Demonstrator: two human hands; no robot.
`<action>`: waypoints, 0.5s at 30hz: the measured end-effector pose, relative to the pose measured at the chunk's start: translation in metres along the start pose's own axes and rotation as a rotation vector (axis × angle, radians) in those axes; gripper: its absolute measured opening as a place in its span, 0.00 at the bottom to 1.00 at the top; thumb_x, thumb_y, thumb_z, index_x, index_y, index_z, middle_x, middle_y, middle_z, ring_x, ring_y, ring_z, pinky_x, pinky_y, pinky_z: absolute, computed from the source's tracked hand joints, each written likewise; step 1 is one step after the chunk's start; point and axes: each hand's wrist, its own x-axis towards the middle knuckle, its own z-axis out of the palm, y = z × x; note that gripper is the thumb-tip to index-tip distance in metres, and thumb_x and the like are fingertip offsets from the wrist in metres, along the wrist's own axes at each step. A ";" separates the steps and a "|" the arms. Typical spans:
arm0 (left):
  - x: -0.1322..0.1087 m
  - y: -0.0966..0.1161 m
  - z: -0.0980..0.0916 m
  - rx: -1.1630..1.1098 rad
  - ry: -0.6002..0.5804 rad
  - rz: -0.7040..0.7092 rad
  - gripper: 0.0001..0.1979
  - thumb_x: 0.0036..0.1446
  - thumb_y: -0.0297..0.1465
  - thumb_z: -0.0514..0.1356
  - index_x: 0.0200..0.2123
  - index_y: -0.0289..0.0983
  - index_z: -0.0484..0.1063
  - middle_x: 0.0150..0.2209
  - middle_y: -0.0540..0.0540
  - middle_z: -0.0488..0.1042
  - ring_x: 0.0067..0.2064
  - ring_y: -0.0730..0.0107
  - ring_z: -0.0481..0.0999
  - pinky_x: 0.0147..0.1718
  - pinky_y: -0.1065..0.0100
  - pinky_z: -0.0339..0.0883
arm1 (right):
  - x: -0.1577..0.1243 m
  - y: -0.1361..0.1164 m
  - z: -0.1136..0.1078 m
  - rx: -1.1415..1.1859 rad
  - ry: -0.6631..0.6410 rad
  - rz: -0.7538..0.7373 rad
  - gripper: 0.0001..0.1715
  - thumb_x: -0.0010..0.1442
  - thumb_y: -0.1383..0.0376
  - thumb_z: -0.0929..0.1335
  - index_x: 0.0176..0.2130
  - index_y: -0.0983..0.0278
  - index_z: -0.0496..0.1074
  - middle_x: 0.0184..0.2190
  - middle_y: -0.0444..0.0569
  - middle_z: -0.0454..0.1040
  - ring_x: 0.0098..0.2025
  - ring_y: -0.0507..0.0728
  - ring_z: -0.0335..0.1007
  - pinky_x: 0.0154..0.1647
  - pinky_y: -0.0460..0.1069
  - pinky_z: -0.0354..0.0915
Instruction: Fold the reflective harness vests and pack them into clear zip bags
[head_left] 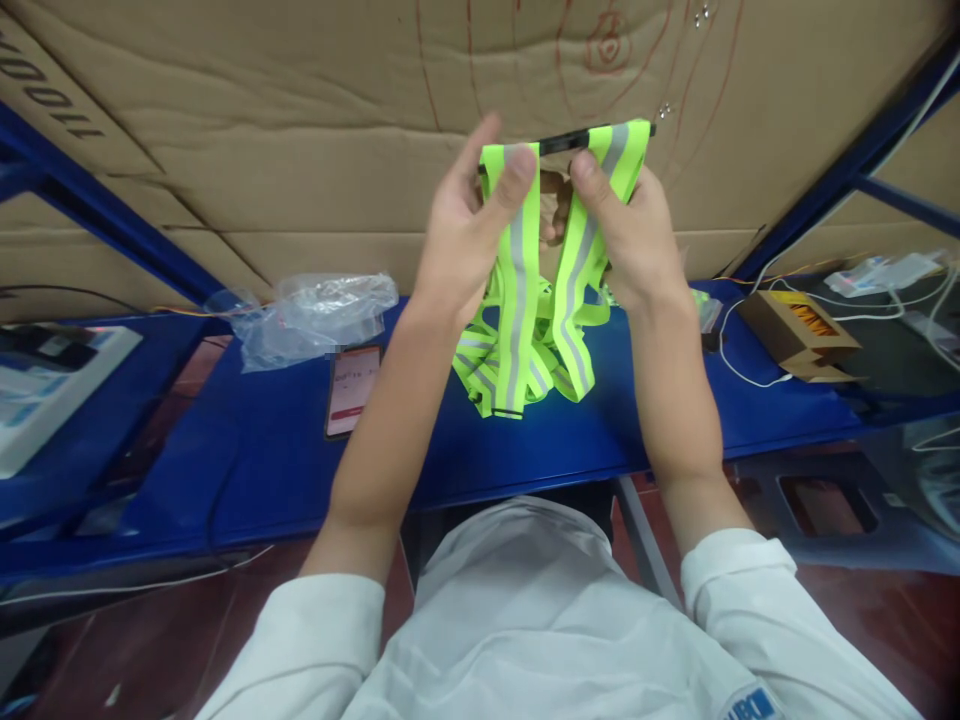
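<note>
Both hands hold up a neon yellow-green reflective strap harness (517, 290) with grey stripes, above the blue table. My left hand (469, 225) pinches one strap near its top, the thumb lying over the grey stripe. Around the other strap my right hand (634, 220) is closed in the same way, thumb in front. A black buckle or bar (564, 143) joins the two straps between my thumbs. The lower straps hang bunched and overlapping down to the tabletop. My fingers behind the straps are partly hidden.
On the blue table (465, 460) lie a crumpled clear plastic bag (322, 305) and a phone (351, 390) with a lit screen, near my left forearm. A small cardboard box (799, 335) and white cables are at right. A cardboard wall (315, 120) stands behind, between blue metal posts.
</note>
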 end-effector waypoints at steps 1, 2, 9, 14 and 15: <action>0.000 -0.001 0.002 -0.023 0.000 -0.009 0.46 0.67 0.63 0.54 0.79 0.52 0.41 0.69 0.52 0.72 0.68 0.50 0.72 0.66 0.47 0.71 | 0.001 0.001 0.001 0.010 0.024 -0.006 0.18 0.67 0.46 0.75 0.38 0.55 0.74 0.32 0.44 0.74 0.32 0.57 0.72 0.38 0.54 0.74; 0.000 -0.003 0.003 -0.025 -0.022 -0.013 0.43 0.66 0.63 0.57 0.76 0.51 0.53 0.65 0.51 0.76 0.67 0.48 0.72 0.65 0.47 0.72 | 0.002 0.001 0.000 0.010 0.057 -0.015 0.19 0.66 0.46 0.76 0.37 0.55 0.73 0.31 0.43 0.73 0.31 0.57 0.71 0.37 0.53 0.74; -0.002 -0.003 -0.009 -0.092 -0.036 -0.026 0.28 0.63 0.58 0.66 0.53 0.42 0.80 0.52 0.46 0.84 0.65 0.45 0.76 0.66 0.46 0.73 | -0.001 -0.012 -0.019 -0.055 -0.077 0.115 0.24 0.59 0.41 0.77 0.39 0.55 0.76 0.41 0.47 0.81 0.47 0.60 0.77 0.50 0.54 0.76; -0.001 -0.003 0.004 -0.060 -0.035 0.020 0.30 0.67 0.58 0.62 0.61 0.45 0.76 0.53 0.48 0.83 0.68 0.47 0.74 0.67 0.47 0.72 | -0.001 -0.009 -0.016 0.035 -0.036 0.119 0.20 0.55 0.42 0.77 0.37 0.52 0.78 0.41 0.48 0.83 0.55 0.68 0.77 0.50 0.61 0.76; -0.001 -0.003 0.007 -0.052 -0.034 0.033 0.31 0.67 0.58 0.61 0.63 0.45 0.75 0.53 0.48 0.83 0.70 0.47 0.73 0.68 0.47 0.71 | 0.000 -0.007 -0.016 0.038 -0.020 0.128 0.20 0.54 0.41 0.77 0.36 0.51 0.78 0.39 0.48 0.83 0.55 0.69 0.76 0.48 0.62 0.75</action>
